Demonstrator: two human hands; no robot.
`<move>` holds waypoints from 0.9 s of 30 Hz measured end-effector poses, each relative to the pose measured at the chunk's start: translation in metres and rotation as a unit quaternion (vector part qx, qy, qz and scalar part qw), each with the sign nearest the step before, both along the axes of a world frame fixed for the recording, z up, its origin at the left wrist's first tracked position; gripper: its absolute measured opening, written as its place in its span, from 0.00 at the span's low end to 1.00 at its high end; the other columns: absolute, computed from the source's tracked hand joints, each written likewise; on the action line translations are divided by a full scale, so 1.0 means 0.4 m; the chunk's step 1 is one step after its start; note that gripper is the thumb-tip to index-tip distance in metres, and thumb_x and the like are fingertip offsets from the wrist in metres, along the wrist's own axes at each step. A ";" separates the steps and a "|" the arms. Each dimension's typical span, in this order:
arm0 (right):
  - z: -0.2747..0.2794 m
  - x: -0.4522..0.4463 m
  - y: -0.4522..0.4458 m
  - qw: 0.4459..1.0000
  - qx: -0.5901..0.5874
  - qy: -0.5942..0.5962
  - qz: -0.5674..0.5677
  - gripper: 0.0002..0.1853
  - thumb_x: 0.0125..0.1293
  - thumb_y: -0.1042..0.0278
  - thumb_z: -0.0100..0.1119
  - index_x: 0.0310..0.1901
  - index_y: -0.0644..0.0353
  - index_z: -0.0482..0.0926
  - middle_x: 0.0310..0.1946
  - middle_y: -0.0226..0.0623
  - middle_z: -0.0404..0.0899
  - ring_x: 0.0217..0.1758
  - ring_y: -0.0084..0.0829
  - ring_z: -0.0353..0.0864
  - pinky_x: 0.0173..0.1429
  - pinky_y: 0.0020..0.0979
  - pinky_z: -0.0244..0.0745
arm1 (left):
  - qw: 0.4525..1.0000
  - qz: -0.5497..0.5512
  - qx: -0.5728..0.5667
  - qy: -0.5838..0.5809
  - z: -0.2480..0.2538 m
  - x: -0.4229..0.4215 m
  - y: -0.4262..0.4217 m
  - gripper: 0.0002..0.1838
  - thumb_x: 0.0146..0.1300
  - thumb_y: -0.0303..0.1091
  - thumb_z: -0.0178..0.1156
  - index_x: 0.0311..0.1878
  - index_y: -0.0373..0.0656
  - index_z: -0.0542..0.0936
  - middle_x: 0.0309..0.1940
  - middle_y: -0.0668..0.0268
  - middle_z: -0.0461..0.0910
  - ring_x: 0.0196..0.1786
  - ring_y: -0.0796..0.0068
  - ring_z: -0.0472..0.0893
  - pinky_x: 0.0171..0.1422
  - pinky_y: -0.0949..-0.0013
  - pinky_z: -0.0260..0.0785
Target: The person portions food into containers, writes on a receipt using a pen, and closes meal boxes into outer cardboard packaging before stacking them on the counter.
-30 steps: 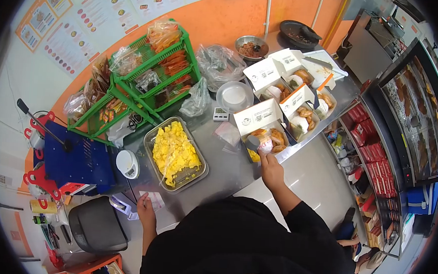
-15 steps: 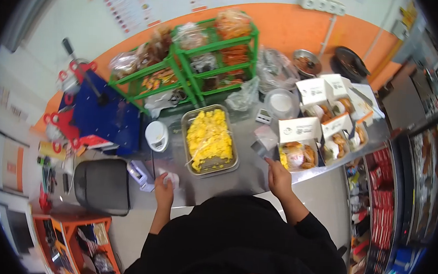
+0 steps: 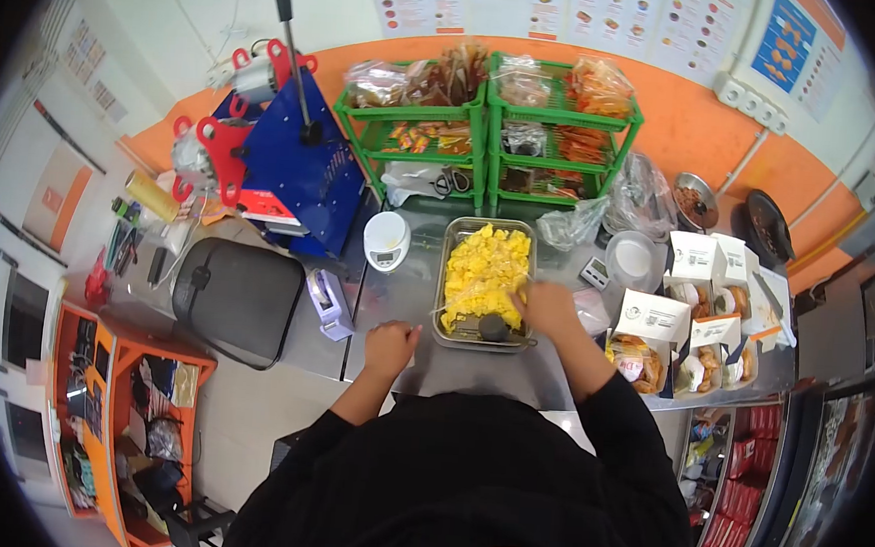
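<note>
A metal tray of yellow scrambled-egg-like food stands on the steel counter in front of me. My right hand is over the tray's right side, fingers bent down at the food; whether they pinch anything is hidden. A dark round-headed scoop lies in the tray's near end, its handle over the near right rim, apart from my hand. My left hand is closed at the counter's front edge, left of the tray; its contents, if any, are hidden.
A white kitchen scale and a lilac device stand left, beside a blue press. Green racks of bagged goods line the back. Right are a timer, clear tubs and open food boxes.
My view has turned, shifting the scene rightward. My right hand has moved from beside the boxes to over the tray. The scoop it held now lies in the tray.
</note>
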State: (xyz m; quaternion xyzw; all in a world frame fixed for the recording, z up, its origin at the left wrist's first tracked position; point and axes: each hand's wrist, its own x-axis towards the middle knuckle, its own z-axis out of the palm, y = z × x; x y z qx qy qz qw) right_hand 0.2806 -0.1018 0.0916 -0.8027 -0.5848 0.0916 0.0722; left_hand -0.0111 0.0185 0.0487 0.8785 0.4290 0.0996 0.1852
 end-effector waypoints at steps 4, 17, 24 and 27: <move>-0.138 0.067 0.196 0.977 0.199 0.070 -0.041 0.20 0.66 0.51 0.59 0.50 0.58 0.79 0.43 0.51 0.82 0.46 0.48 0.83 0.46 0.47 0.79 | 0.995 -0.020 0.006 0.096 -0.014 0.044 0.040 0.13 0.58 0.43 0.66 0.31 0.42 0.81 0.36 0.56 0.81 0.35 0.52 0.82 0.41 0.53 0.74; -0.030 0.034 0.071 0.925 0.255 0.281 0.024 0.04 0.62 0.73 0.62 0.34 0.64 0.81 0.30 0.46 0.78 0.38 0.46 0.78 0.43 0.40 0.72 | 0.996 -0.085 -0.016 -0.030 -0.045 0.078 0.064 0.07 0.59 0.33 0.62 0.41 0.48 0.78 0.41 0.63 0.79 0.41 0.55 0.82 0.44 0.57 0.76; -0.081 -0.081 -0.206 0.921 0.305 0.240 0.020 0.04 0.59 0.74 0.65 0.32 0.63 0.79 0.30 0.42 0.76 0.35 0.45 0.77 0.40 0.39 0.72 | 0.992 -0.085 0.035 -0.086 -0.035 0.040 0.037 0.04 0.61 0.33 0.60 0.37 0.47 0.76 0.39 0.64 0.78 0.38 0.54 0.81 0.40 0.56 0.76; -0.169 -0.122 -0.262 0.948 0.286 0.141 0.023 0.07 0.58 0.75 0.65 0.29 0.62 0.75 0.27 0.41 0.73 0.32 0.45 0.75 0.37 0.40 0.72 | 0.988 -0.105 0.072 -0.089 -0.049 0.015 0.014 0.05 0.60 0.33 0.61 0.38 0.47 0.76 0.38 0.67 0.78 0.38 0.57 0.82 0.40 0.58 0.76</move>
